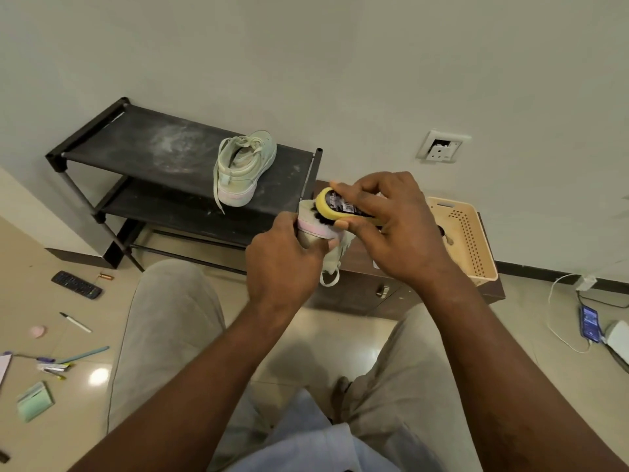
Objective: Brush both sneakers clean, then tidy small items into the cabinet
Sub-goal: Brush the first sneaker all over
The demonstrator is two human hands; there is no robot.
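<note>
Bare forearms, khaki trousers [163,321], pale blue shirt [306,437] w/ no visible sleeves.

- Sneaker [244,168] on rack [136,144] top shelf, against wall.
- Cabinet [357,287] right of rack; basket [466,233] on it.
- Remote [76,284], pens [75,322] on floor, left.
- Phone [590,323] on floor, far right.
- Second sneaker [320,229] in hands, before cabinet.

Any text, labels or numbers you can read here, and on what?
Nothing reads clearly.
Brush label: a barcode and white print on black, too blurred to read.
Remote: key markings too small to read.
Phone: screen lit, content too small to read.
Pens: any print too small to read.
</note>
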